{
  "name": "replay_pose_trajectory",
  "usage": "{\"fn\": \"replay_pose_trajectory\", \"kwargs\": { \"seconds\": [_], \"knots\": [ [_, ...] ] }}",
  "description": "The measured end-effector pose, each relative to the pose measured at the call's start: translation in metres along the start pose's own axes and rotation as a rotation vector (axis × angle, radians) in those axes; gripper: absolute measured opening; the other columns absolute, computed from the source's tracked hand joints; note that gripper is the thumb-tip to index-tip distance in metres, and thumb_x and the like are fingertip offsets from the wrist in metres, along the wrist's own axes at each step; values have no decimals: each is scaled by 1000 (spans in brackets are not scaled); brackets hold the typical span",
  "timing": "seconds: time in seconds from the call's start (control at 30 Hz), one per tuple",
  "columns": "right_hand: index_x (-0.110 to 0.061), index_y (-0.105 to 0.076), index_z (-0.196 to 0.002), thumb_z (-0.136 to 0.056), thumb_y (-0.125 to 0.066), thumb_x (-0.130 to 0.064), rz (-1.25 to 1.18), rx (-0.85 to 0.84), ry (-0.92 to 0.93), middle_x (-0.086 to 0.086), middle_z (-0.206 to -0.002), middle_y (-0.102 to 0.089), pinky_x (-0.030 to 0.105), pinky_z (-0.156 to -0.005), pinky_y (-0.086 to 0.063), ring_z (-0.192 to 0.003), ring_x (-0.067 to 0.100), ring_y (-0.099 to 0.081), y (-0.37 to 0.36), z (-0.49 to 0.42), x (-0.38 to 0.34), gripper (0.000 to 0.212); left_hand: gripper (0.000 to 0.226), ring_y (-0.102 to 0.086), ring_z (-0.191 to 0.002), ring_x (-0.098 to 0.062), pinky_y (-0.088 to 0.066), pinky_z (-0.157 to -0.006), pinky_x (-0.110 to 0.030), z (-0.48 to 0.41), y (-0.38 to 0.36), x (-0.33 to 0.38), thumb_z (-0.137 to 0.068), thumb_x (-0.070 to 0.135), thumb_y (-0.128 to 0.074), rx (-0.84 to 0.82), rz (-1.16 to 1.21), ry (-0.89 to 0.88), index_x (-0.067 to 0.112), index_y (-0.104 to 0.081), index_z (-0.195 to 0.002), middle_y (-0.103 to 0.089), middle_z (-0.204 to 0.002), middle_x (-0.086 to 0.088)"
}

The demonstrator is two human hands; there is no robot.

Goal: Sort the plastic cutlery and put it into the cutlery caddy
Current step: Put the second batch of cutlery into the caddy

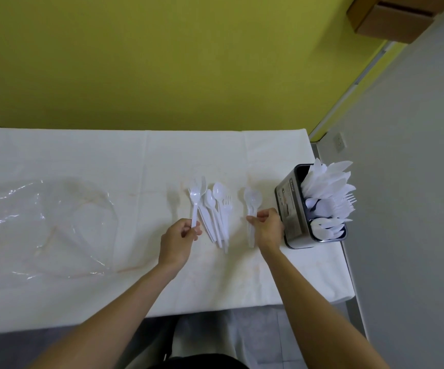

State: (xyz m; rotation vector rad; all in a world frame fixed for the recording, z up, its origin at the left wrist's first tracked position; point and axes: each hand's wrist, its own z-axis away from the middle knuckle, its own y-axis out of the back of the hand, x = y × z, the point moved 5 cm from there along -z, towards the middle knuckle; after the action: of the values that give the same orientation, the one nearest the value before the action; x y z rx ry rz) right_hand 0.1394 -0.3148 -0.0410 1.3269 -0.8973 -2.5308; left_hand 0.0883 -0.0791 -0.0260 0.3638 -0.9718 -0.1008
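A loose pile of white plastic cutlery (215,209), spoons and forks, lies in the middle of the white table (109,161). My left hand (178,241) pinches the handle of a single white spoon (194,201) at the pile's left edge. My right hand (267,227) grips the handles of a small stack of spoons (252,199) lying to the right of the pile. The metal cutlery caddy (290,209) stands at the table's right edge, just beyond my right hand. It holds several knives at the back, forks in the middle and spoons in front.
A crumpled clear plastic bag (42,225) lies on the left half of the table. The table's right edge is just past the caddy, with grey floor beyond. A yellow wall rises behind the table.
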Motion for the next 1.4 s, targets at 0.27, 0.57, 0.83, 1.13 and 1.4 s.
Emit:
{"fn": "replay_pose_trajectory", "kwargs": {
  "seconds": [0.27,0.57,0.83,1.13,1.4],
  "knots": [
    [-9,-58,-108,-93,-63,-17,321,92,341,6,-106,-59,36,-76,-50,-93,22,-57,-10,12,-22,18,15,-66,-83,-9,-46,-68,-21,3,-6,3,-93,19,-55,-29,-21,-24,27,-57,-106,-72,-86,1],
    [-3,-70,-90,-90,-66,-22,228,-198,103,12,-87,-70,33,-76,-51,-85,26,-65,-41,0,-47,19,17,-62,-84,-13,-45,-67,-22,5,-6,3,-100,14,-34,10,0,42,17,-47,-110,-65,-97,5],
    [-10,-68,-77,-84,-73,-20,-221,-289,89,1,-69,-67,26,-64,-56,-63,12,-64,-17,0,-68,13,13,-69,-93,-13,-54,-89,-33,4,-16,16,-93,19,-54,-31,138,3,23,-67,-92,-73,-95,5],
    [-4,-67,-90,-87,-72,-27,-148,-250,102,8,-81,-73,21,-66,-56,-66,16,-70,-43,18,-60,24,16,-64,-80,-16,-51,-74,-27,0,-17,14,-97,10,-43,-17,98,67,7,-54,-108,-71,-95,3],
    [-8,-57,-100,-92,-65,-26,320,-159,165,3,-92,-58,26,-68,-36,-79,18,-52,-44,18,-42,22,19,-65,-80,-14,-54,-88,-31,0,9,-8,-97,4,-40,87,245,148,9,-53,-110,-67,-97,-2]
  ]
}}
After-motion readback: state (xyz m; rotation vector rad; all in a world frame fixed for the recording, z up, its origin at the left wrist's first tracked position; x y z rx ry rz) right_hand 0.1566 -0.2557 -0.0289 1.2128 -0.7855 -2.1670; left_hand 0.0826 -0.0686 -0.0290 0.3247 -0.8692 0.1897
